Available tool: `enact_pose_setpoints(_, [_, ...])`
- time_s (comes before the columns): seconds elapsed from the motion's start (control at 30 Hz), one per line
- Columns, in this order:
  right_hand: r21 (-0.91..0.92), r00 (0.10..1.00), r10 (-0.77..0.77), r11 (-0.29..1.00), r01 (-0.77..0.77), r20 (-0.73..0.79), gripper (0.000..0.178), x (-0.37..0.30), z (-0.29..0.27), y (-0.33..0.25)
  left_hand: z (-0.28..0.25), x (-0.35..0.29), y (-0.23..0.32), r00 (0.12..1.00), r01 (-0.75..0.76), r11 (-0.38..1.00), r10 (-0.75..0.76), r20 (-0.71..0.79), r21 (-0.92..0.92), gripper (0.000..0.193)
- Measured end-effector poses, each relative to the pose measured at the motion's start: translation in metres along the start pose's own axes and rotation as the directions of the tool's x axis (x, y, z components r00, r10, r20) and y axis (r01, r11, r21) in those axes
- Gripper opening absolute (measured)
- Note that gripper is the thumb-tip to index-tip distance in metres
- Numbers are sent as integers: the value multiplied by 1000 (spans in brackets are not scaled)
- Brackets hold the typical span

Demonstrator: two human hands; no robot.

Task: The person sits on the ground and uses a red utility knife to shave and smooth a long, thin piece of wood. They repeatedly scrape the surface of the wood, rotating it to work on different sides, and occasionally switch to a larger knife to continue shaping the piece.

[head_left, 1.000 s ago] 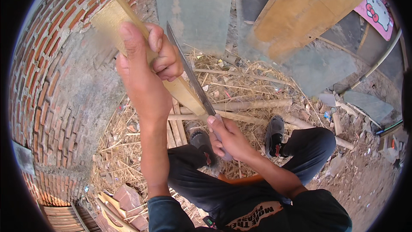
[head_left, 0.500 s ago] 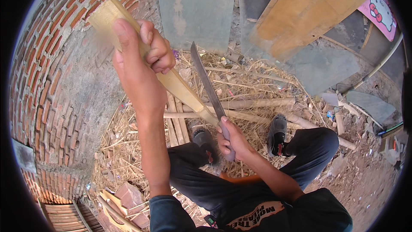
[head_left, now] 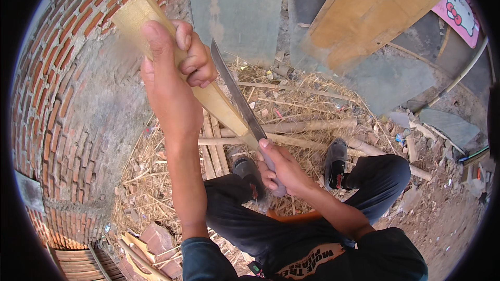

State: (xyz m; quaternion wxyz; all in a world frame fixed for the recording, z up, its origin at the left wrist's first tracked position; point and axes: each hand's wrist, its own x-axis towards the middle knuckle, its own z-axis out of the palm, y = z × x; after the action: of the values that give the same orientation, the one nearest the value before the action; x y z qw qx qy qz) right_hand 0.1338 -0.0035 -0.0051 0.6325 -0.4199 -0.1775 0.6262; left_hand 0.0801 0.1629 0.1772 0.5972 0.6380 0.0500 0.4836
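Observation:
My left hand point(head_left: 174, 67) is closed round a pale piece of bamboo point(head_left: 221, 105), wide at its upper end and narrowing toward my right hand. The thumb lies along its face. In my right hand point(head_left: 284, 168) is the grey handle of a machete point(head_left: 237, 93), its long dark blade pointing up and left. The blade lies close along the right edge of the bamboo; whether they touch I cannot tell. The bamboo's narrow lower end reaches my right hand, which partly hides it.
Straw, shavings and bamboo poles point(head_left: 312, 125) cover the ground round my feet. A brick wall point(head_left: 62, 99) rises on the left. Boards and sheets point(head_left: 237, 15) lean at the back. Cut wooden pieces point(head_left: 138, 255) lie at lower left. I sit with knees apart.
The machete blade has swung left and closer to the bamboo's edge, with my right hand shifting slightly left. The bamboo and my left hand have moved a little to the right.

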Motion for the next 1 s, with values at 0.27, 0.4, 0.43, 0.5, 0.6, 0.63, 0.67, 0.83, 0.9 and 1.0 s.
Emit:
enact_pose_setpoints(0.27, [119,974,-224,967,227,-36,50,-16,5,-28,-31,31,2,885,-118,988,152,440,-102,75])
enact_pose_setpoints(0.4, [142,978,-196,969,204,-64,50,-14,0,-27,-11,53,9,902,-296,954,296,314,-47,90])
enact_pose_setpoints(0.43, [136,980,-185,972,193,-69,50,-12,2,-24,-4,57,14,901,-342,939,339,270,-34,91])
enact_pose_setpoints(0.5, [109,989,-131,984,139,-73,51,-9,5,-17,2,61,24,902,-351,933,359,240,-78,87])
enact_pose_setpoints(0.6, [33,996,-79,996,81,-42,51,-3,6,-11,-2,67,29,886,-237,939,315,341,-250,71])
enact_pose_setpoints(0.63, [1,997,-66,998,66,-26,51,-2,6,-10,-7,71,25,856,-198,932,316,410,-305,65])
enact_pose_setpoints(0.67, [-17,996,-82,997,82,-19,51,-1,7,-12,-10,74,22,819,-155,922,320,475,-354,60])
enact_pose_setpoints(0.83, [-117,989,-140,984,135,-39,52,8,5,-4,-14,72,22,860,-81,916,264,437,-393,56])
enact_pose_setpoints(0.9, [-12,994,-97,995,96,-54,52,21,-13,19,-11,72,19,880,-94,918,257,398,-385,56])
enact_pose_setpoints(1.0, [-56,991,-84,995,79,-100,51,25,-9,24,-7,66,16,911,-122,928,246,332,-353,57])
